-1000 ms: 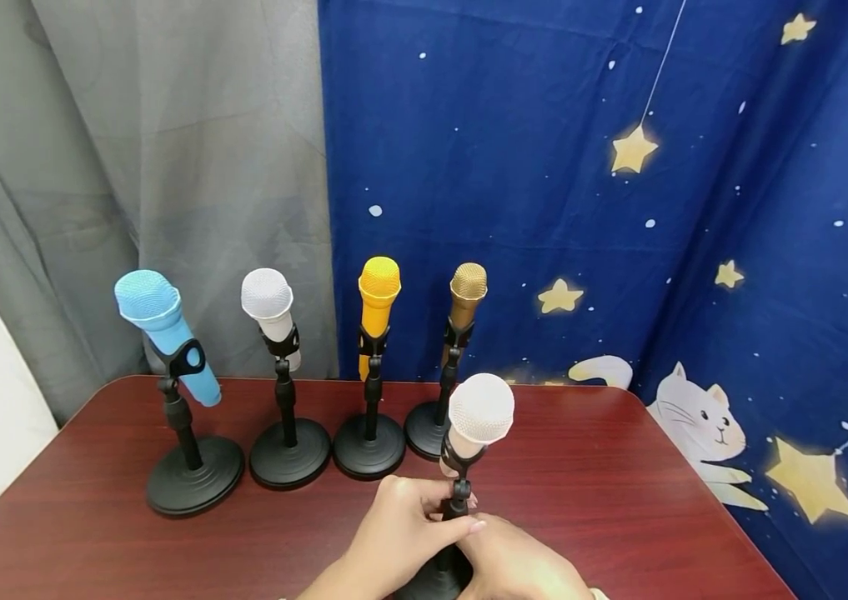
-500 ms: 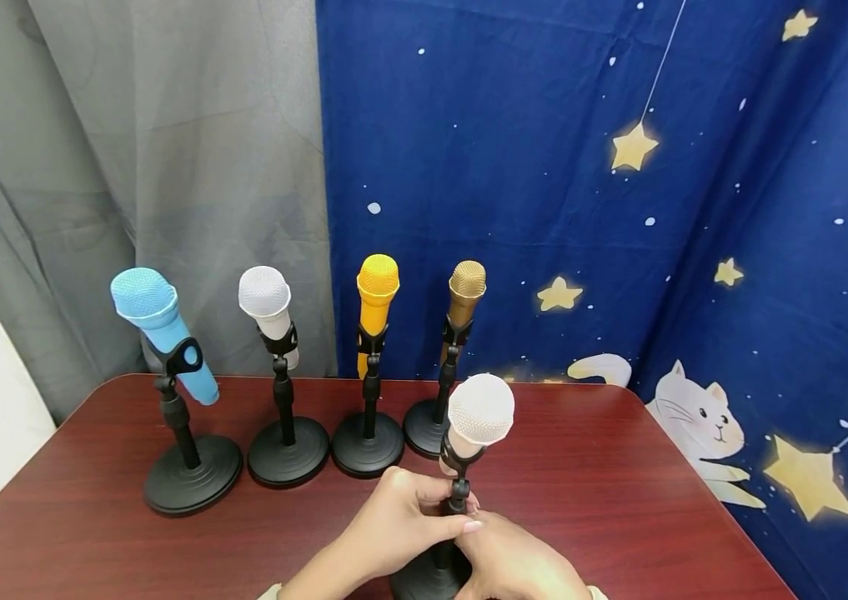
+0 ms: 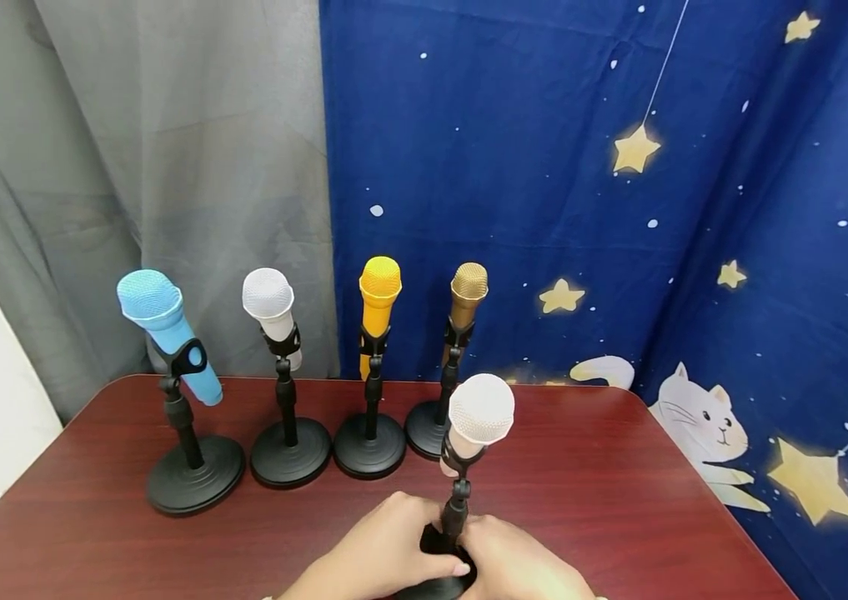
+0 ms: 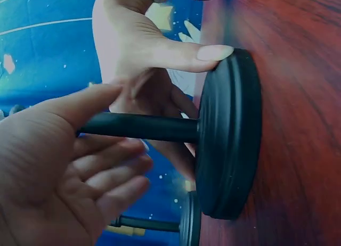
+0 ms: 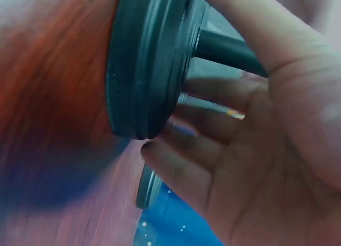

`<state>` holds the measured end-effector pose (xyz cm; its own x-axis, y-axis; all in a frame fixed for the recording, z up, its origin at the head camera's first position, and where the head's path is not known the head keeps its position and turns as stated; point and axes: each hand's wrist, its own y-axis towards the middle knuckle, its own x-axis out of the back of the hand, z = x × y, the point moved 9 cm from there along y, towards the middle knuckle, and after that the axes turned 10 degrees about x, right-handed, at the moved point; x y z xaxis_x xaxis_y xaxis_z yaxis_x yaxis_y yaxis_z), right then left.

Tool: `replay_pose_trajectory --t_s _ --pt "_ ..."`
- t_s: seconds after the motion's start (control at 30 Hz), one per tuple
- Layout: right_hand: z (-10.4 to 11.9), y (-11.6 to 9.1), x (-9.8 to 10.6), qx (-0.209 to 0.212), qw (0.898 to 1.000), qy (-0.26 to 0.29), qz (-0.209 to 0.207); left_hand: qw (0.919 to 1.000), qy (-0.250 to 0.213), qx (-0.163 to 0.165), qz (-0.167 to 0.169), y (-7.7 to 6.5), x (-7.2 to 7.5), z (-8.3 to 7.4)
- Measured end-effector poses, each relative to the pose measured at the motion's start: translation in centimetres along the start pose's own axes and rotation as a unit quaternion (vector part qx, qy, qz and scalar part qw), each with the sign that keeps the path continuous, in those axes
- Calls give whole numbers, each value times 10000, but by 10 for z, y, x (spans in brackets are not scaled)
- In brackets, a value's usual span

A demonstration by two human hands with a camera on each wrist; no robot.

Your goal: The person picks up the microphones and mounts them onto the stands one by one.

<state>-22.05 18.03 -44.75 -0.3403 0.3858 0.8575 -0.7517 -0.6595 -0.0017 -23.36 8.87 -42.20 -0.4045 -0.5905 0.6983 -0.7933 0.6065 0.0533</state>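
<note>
A white microphone (image 3: 481,408) sits tilted in the clip of a black desktop microphone stand (image 3: 457,508) near the front of the table. My right hand (image 3: 517,560) grips the round base (image 4: 226,139), thumb on its edge and fingers along the far side, as the left wrist view shows. Around the upright pole (image 4: 154,128), my left hand (image 4: 64,166) has its thumb on one side and loosely spread fingers on the other. Those fingers do not close on the pole. In the right wrist view the right hand's fingers (image 5: 213,134) lie along the base's edge.
Behind stand several more microphones on black stands: blue (image 3: 161,317), white (image 3: 269,300), yellow (image 3: 379,292) and gold (image 3: 468,292). They line the back of the dark red table (image 3: 581,467). Grey and starry blue curtains (image 3: 514,167) hang beyond it.
My left hand has let go of the pole's upper part and moved down toward the base. The right hand stays at the base, and the white microphone keeps its place.
</note>
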Motion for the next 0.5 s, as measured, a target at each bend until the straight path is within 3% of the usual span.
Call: replay_pose_trajectory --t_s 0.13,0.27,0.4,0.5 --pt "-5 -6 -3 -193 9998 -95 -39 9954 860 296 317 -1 -12 7" --pt "-6 -12 -5 -165 9998 -96 -79 9905 1066 584 643 2 -26 23" --pt "-7 -14 -3 -14 9998 -84 -172 9855 1525 450 591 13 -52 51" --pt "-7 -15 0 133 9995 -68 -270 9758 2124 320 417 15 -62 55"
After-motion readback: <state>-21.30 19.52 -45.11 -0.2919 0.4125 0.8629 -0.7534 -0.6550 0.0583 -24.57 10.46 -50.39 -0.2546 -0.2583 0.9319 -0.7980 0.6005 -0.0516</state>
